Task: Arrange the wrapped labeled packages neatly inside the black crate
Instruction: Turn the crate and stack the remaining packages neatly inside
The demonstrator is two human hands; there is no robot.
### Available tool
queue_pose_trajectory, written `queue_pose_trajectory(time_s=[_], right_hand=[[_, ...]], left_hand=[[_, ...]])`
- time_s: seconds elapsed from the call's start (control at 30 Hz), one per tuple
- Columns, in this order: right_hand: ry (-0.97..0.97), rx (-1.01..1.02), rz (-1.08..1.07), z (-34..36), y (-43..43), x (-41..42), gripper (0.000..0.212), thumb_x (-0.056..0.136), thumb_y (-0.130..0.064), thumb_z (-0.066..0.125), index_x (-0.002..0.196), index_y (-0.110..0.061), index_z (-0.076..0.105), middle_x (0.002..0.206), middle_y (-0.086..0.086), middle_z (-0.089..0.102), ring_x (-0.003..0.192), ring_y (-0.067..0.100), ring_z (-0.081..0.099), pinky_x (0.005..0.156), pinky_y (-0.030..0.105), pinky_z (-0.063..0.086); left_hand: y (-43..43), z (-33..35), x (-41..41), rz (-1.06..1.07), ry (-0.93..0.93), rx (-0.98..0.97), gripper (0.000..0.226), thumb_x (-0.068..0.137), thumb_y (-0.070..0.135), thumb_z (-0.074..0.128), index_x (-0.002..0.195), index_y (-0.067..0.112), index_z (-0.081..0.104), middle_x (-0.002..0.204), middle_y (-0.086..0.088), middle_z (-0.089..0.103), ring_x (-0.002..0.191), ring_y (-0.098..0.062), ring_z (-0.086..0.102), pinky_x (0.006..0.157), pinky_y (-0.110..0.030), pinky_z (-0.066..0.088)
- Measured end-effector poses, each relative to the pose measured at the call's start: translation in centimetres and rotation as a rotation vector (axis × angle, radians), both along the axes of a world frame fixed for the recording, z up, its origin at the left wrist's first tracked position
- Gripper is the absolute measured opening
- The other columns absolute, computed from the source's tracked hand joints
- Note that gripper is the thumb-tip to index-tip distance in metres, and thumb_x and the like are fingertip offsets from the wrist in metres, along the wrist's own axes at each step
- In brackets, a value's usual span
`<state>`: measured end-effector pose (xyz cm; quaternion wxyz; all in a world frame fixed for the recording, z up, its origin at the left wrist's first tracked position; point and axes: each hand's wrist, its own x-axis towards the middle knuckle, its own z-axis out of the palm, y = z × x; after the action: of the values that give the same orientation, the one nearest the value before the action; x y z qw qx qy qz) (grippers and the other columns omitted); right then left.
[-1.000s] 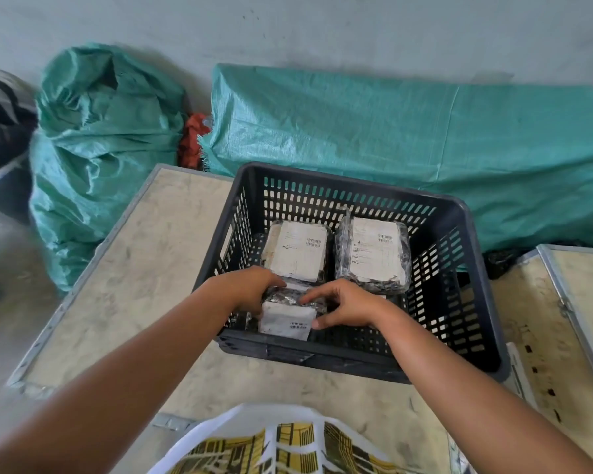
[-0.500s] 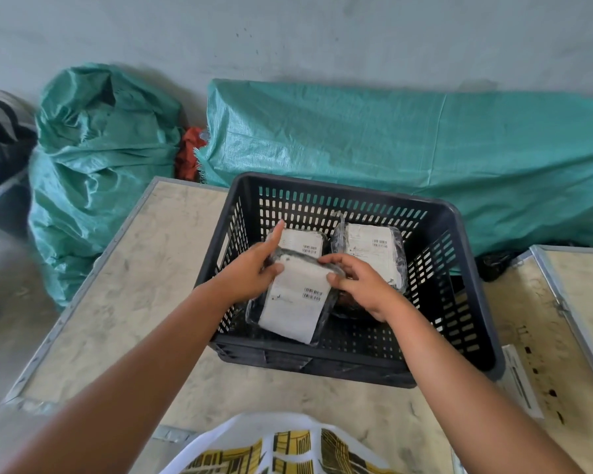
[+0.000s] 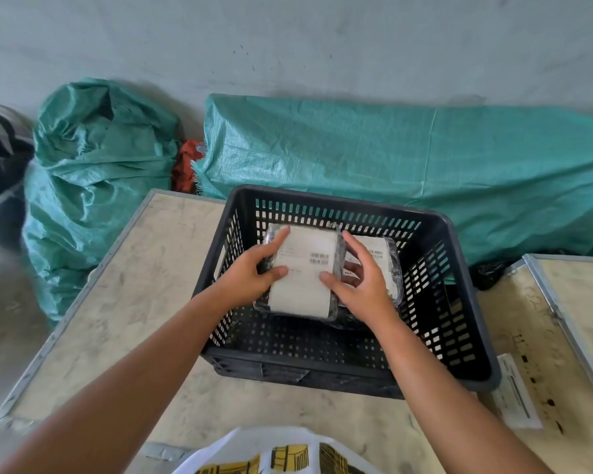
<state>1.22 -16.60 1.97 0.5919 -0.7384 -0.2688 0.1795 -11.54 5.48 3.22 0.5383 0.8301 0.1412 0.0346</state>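
Package (image 3: pixel 303 271) | gripped by both hands | inside crate (image 3: pixel 459 302)

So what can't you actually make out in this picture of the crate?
All in the head view:
- Label text and barcode on the held package: too small to read.
- Second package: largely covered by the right hand.
- Whether another package lies under the held one: hidden by it and the left hand.
- Crate near floor: hidden by its front wall.
- What the green tarp covers.
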Motion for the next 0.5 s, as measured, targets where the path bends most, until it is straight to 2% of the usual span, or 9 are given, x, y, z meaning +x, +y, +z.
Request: queue_pose_trajectory(time_s=[0.07,0.13,0.27,0.33,0.4,0.5], right_hand=[[-0.202,-0.095,0.005,-0.1,0.4,-0.1,0.092,0.078,-0.051,0.086,0.157,-0.043,0.039,0.162,-0.007,0.04,0.145,0.009,0.044,0.112,0.032,0.046],[-0.291,-0.181,0.051,0.1,1.1,-0.1,0.101,0.073,-0.062,0.084,0.159,-0.039,0.036,0.168,-0.001,0.029,0.155,0.014,0.025,0.123,0.04,0.031],[-0.239,-0.304,0.093,0.3,3.0,1.0,0.123,0.064,-0.05,0.095,0.164,-0.026,0.027,0.172,0.008,0.016,0.159,0.021,0.013,0.127,0.048,0.022],[-0.226,-0.422,0.133,-0.1,3.9,1.7,0.137,0.059,-0.046,0.099,0.167,-0.022,0.017,0.173,0.01,0.005,0.16,0.026,0.006,0.127,0.051,0.017],[-0.21,-0.552,0.19,-0.9,4.5,2.2,0.148,0.056,-0.046,0.1,0.168,-0.022,0.007,0.173,0.013,-0.006,0.16,0.03,-0.004,0.128,0.052,0.01],[-0.219,-0.611,0.195,-2.5,4.8,2.4,0.147,0.059,-0.047,0.098,0.167,-0.018,0.003,0.172,0.016,-0.012,0.159,0.033,-0.008,0.128,0.052,0.006]], left_hand=[[0.4,0.3,0.7,0.054,-0.043,-0.066,0.073,0.1,0.012,0.065,0.157,0.043,0.031,0.132,0.026,0.048,0.113,0.013,0.058,0.084,-0.013,0.054],[1.0,0.4,1.6,0.089,-0.063,-0.086,0.07,0.1,0.011,0.065,0.157,0.039,0.034,0.129,0.035,0.044,0.104,0.029,0.052,0.078,-0.005,0.05],[1.6,0.1,3.5,0.086,-0.038,-0.081,0.071,0.1,0.012,0.065,0.157,0.039,0.035,0.13,0.035,0.043,0.097,0.035,0.049,0.075,0.0,0.047],[1.6,-0.5,4.4,0.095,-0.014,-0.063,0.072,0.1,0.012,0.065,0.159,0.036,0.032,0.138,0.025,0.045,0.095,0.028,0.054,0.072,-0.002,0.049],[1.4,-1.5,5.2,0.126,0.024,-0.034,0.074,0.099,0.012,0.066,0.16,0.036,0.031,0.149,0.009,0.046,0.096,0.013,0.059,0.07,-0.009,0.053],[1.0,-3.1,5.6,0.183,0.072,-0.002,0.075,0.099,0.015,0.066,0.159,0.042,0.03,0.153,0.001,0.046,0.097,-0.005,0.064,0.064,-0.019,0.059]])
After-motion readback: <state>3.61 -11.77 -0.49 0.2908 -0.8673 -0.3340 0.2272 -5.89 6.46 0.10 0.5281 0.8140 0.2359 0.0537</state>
